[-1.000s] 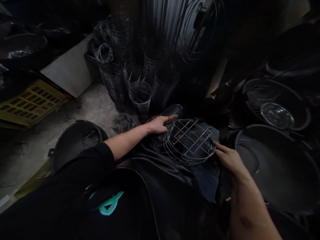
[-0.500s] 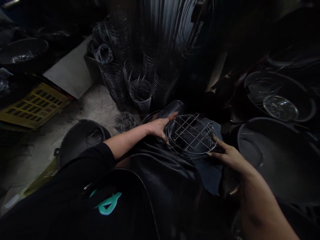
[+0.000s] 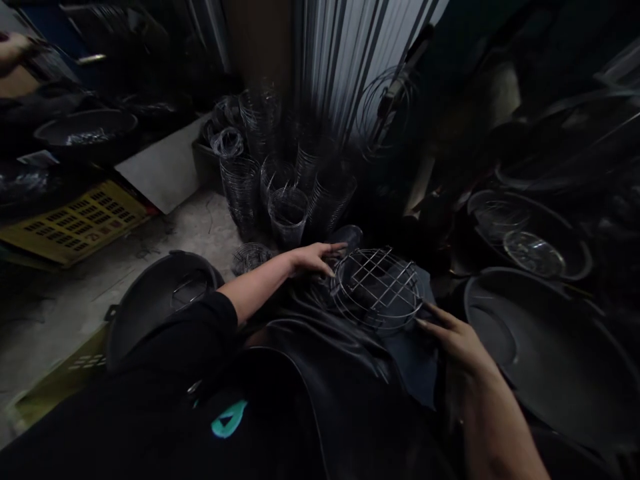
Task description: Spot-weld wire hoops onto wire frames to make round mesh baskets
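A round wire grill rack, with crossed bars inside doubled rings, lies over a dark cloth on my lap. My right hand pinches the rack's right rim between thumb and fingers. At the opposite side, my left hand has its fingers stretched out and apart, the thumb tip close to the rim. Whether that thumb touches the wire, I cannot tell. A smaller wire piece sits on the floor just beyond my left forearm.
Several stacks of wire rings stand ahead. Dark basins sit left and right; another basin holds clear, shiny round items. A yellow crate is at left. Another person's hand shows at the upper left.
My left hand's fingers have straightened and come off the rack's left rim. My right hand stays at the right rim. The head view has tilted upward, showing more of the background.
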A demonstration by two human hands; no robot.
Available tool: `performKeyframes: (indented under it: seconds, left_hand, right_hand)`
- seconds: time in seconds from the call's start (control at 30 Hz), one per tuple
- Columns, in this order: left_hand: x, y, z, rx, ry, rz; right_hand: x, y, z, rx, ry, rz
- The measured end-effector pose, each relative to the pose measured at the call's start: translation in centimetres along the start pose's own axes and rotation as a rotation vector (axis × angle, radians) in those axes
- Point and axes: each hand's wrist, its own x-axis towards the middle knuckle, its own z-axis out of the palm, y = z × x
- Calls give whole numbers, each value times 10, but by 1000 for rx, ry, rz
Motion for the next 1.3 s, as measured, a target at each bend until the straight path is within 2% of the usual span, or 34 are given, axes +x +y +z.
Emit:
performKeyframes:
  seconds: [0.07, 0.13, 0.27, 0.4, 0.63, 0.97, 1.07, 1.2, 1.3]
  left_hand:
    - [12, 5, -8, -100, 65, -37]
    - [26, 9, -7, -99, 117, -27]
    - [43, 13, 12, -86, 154, -30]
    - [34, 15, 24, -74, 153, 9]
    - [17, 21, 21, -10, 94, 91]
    - [22, 4, 26, 30, 56, 178]
    - [19, -5, 23, 24, 24, 217]
    - [17, -15, 22, -11, 6, 264]
    - [16, -15, 24, -11, 18, 272]
  right_hand:
    - [-4, 0, 1, 105, 37, 30]
    - [-3, -3, 6, 172, 72, 0]
    - [2, -17, 20, 194, 171, -37]
    - [0, -31, 29, 170, 200, -36]
    - [-1, -38, 33, 128, 183, -20]
    - [14, -24, 25, 72, 139, -1]
    - [12, -15, 23, 55, 125, 21]
    - [7, -5, 27, 82, 43, 60]
    - [3, -5, 33, 95, 66, 50]
